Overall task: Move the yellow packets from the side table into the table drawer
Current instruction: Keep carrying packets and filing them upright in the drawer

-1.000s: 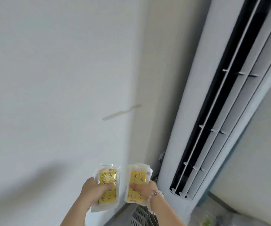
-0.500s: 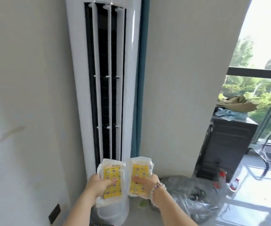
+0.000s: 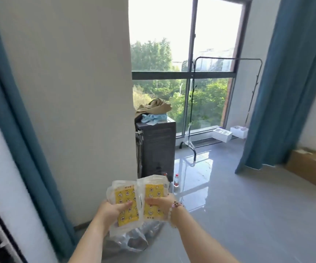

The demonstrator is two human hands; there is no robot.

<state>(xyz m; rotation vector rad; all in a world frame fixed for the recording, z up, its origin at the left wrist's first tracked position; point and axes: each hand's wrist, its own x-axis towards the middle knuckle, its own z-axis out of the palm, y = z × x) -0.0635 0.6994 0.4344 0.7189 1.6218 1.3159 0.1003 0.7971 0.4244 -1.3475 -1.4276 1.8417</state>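
Two clear-wrapped yellow packets are held up in front of the person, their edges touching. The left packet [image 3: 125,205] sits in the left hand [image 3: 109,212], thumb clamped across its face, the other fingers hidden behind. The right packet [image 3: 153,199] is pinched by the right hand [image 3: 160,204], which wears a bead bracelet [image 3: 173,207]. Below them a crumpled plastic bag [image 3: 134,239] lies on the grey floor [image 3: 248,215]. A dark cabinet [image 3: 158,149] stands beyond, near the window [image 3: 206,103].
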